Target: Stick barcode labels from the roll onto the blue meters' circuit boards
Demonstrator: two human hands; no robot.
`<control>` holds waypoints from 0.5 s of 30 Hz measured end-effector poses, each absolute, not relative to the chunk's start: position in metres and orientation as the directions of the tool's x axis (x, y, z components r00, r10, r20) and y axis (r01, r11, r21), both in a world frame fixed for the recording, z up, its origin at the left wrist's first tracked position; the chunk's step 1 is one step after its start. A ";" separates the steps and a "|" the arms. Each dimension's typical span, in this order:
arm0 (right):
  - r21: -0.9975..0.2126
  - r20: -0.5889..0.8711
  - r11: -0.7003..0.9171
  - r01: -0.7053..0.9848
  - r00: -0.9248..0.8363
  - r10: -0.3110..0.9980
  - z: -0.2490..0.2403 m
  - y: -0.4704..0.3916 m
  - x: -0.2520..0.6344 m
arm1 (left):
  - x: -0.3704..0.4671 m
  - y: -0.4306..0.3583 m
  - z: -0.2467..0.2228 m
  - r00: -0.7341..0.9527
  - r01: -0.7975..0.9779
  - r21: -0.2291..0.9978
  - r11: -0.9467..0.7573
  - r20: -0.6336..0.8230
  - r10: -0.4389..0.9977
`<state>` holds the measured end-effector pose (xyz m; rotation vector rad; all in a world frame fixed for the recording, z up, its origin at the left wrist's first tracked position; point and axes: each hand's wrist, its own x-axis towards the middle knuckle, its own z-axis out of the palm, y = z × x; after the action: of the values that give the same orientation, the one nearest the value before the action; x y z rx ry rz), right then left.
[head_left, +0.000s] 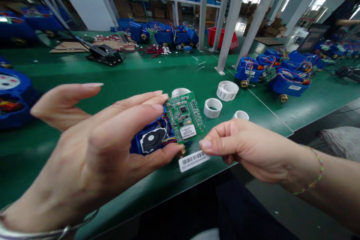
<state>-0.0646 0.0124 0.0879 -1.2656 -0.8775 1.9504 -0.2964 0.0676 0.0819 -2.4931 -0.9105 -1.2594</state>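
Note:
My left hand (112, 138) grips a green circuit board (182, 110) by its left edge, fingers above and thumb below. On the board sits a small white label (188, 132) with printed text. Between the thumb and forefinger of my right hand (233, 140) is a white barcode sticker (194, 161), just below the board's lower corner. Behind my left hand's fingers lies a blue housing (153, 138) with a round black part and coloured wires, partly hidden. Rolls of white labels (213, 108) stand on the green table beyond my right hand.
Several blue units with wires (289, 80) stand at the right, and more (176, 35) line the back. A blue housing (14, 93) sits at the left edge. A black fixture (104, 55), a red bin (223, 37) and metal posts (233, 18) stand farther back.

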 end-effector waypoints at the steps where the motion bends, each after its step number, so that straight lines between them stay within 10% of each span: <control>1: -0.847 -0.459 -0.515 -0.128 -0.310 0.832 0.085 0.009 -0.064 | -0.297 0.069 0.078 0.512 0.613 -0.027 -0.790 0.775 0.371; 3: -0.933 -0.340 -0.359 -0.028 -0.260 0.904 0.077 0.002 -0.064 | -0.301 0.074 0.068 0.551 0.625 -0.166 -0.763 0.786 0.281; 7: -0.985 -0.025 0.012 0.172 -0.212 0.977 0.050 -0.010 -0.073 | -0.302 0.086 0.049 0.333 0.609 -0.028 -0.793 0.916 0.223; 15: -0.788 0.284 0.285 0.546 -0.089 0.955 0.026 -0.009 -0.106 | -0.298 0.087 0.052 0.388 0.511 0.071 -0.857 0.870 0.304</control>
<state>-0.1057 -0.0087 0.0262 -1.3684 -1.7507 0.6402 -0.2976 0.0865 0.0518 -2.4363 -0.7269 -1.4604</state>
